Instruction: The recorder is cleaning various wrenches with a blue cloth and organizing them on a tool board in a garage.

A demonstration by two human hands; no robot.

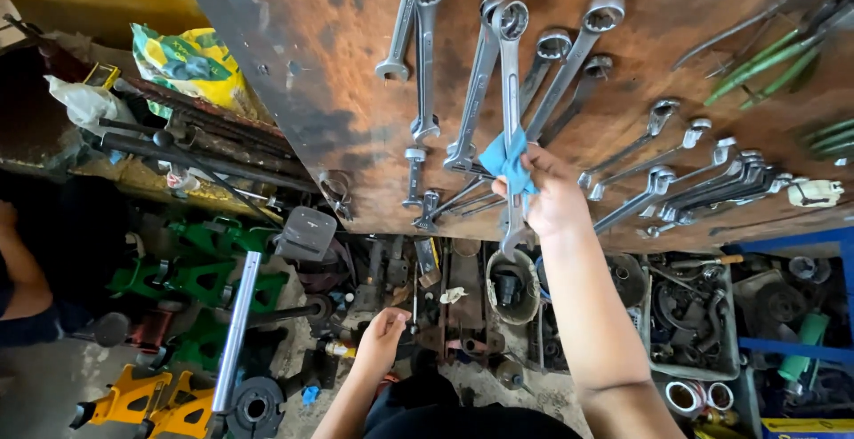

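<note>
Blue cloth [505,160] pinched in right hand [553,197] fingertips against hanging spanner [511,119]; left hand [381,339] loosely curled, empty

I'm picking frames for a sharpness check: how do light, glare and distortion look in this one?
Head view: daylight is even on the rusty tool board, with bright glints on the hanging wrenches; the right hand with its blue cloth is sharp; the left hand sits in dimmer clutter; the wide lens bends the board's edges.

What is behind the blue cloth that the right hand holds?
Behind the blue cloth in the right hand hangs a long spanner on the rusty board. The cloth covers part of its shaft.
</note>
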